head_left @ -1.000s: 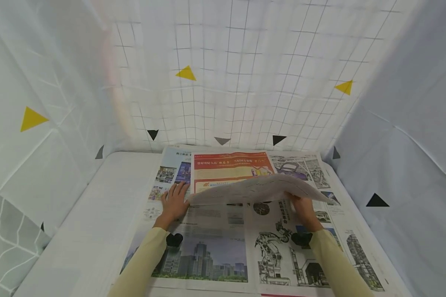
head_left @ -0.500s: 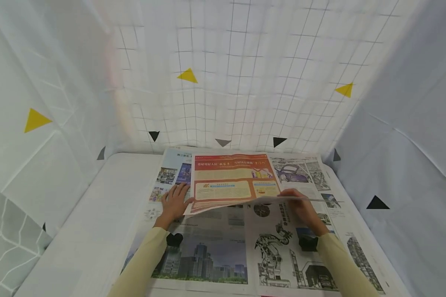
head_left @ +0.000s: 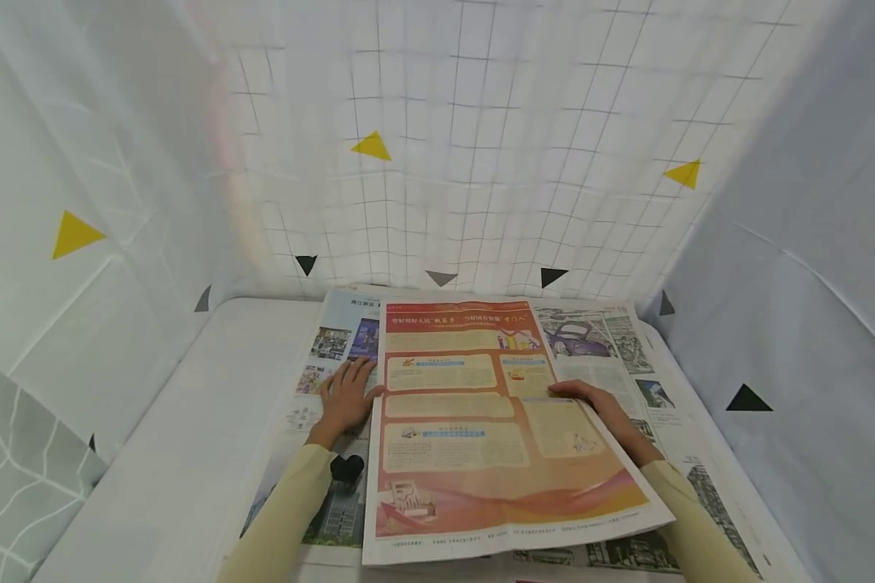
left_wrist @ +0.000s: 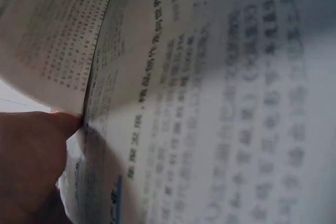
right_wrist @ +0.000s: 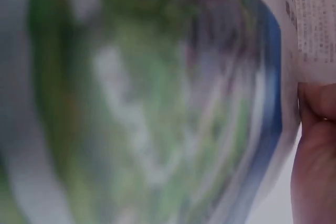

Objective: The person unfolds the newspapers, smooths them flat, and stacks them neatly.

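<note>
A newspaper with a red and orange page faces up in the middle of the head view, its near part hanging slightly curved over the sheets beneath. My left hand rests with spread fingers beside its left edge, the thumb touching that edge. In the left wrist view, the thumb meets the paper where two printed sheets come together. My right hand pinches the newspaper's right edge, fingers over the top. The right wrist view shows a blurred green picture page close to the camera, beside the curled fingers.
Larger newspaper sheets lie spread underneath, on a white table. White gridded sheeting hangs behind, with grey-white side walls carrying yellow and black triangles. A dark wrist camera sits by the left sleeve.
The raised near part of the newspaper has come down toward me, so its orange page now shows in full. My right hand has shifted slightly along its edge; the left has stayed put.
</note>
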Tool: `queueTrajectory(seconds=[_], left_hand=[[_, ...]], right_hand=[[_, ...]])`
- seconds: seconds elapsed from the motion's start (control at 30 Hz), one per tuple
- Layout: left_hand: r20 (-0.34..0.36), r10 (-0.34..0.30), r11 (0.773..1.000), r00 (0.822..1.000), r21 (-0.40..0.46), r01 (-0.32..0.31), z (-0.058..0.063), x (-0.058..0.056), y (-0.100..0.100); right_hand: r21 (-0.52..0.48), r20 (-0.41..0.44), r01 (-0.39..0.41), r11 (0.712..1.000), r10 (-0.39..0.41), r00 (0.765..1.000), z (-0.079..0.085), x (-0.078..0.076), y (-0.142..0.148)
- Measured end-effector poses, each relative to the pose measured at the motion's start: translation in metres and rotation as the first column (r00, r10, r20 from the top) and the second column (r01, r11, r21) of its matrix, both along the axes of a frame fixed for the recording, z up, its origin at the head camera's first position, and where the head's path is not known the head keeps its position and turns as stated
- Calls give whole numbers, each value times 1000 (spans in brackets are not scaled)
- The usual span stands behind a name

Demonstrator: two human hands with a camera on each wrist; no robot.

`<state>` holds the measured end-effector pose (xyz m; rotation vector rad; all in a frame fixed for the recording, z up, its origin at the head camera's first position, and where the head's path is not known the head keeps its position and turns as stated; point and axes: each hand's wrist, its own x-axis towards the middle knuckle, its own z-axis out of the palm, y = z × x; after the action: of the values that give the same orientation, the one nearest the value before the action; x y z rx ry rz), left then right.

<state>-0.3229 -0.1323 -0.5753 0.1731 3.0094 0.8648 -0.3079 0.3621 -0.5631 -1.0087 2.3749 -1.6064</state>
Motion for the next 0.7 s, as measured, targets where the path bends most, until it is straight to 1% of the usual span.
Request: queueTrajectory(seconds=[0.03,0.07,0.1,0.13,0.17,0.2,0.23,0.3,0.37,0.43,0.5,0.63,0.7], left_hand=[[-1,2,1000,1000,0,-2,-1,-1,1],[-3,4,1000,1000,7,-4,-2,-1,1],[-6,5,1000,1000,15,-5,-2,-1,1],[-2,5,1000,1000,13,-5,-2,-1,2],[-1,3,1000,1000,11,-3,-1,-1,2],[-2,1,1000,1000,13,-1,1,0,2],[-13,0,1000,1000,9,1,3,2,3],[-18,-11,1000,1000,15,11,7,4,3],[-25,-20,1000,999,22,20,10,5,3],[-32,-28,1000,999,12,29,12,6,2],[-28,-38,999,999,22,39,12,6,0],[-25,-58,997,998,55,59,9,6,-4],[-30,-63,995,998,69,65,5,5,-6]], right_hand=[[47,-13,28,998,-28,1000,1,2,1],[121,-36,91,989,-87,996,3,7,2],[193,-80,139,971,-126,989,3,9,3],[246,-110,171,954,-148,983,4,10,4],[304,-171,212,929,-166,971,4,10,5],[343,-217,235,909,-167,962,4,10,5],[365,-238,244,898,-164,957,5,9,6],[394,-271,252,884,-150,951,6,9,6],[403,-301,254,879,-136,944,6,10,6],[408,-317,259,875,-131,939,8,11,6],[416,-319,270,868,-138,938,9,11,4],[451,-254,287,845,-186,949,11,10,0],[470,-215,287,834,-207,954,12,9,-1]])
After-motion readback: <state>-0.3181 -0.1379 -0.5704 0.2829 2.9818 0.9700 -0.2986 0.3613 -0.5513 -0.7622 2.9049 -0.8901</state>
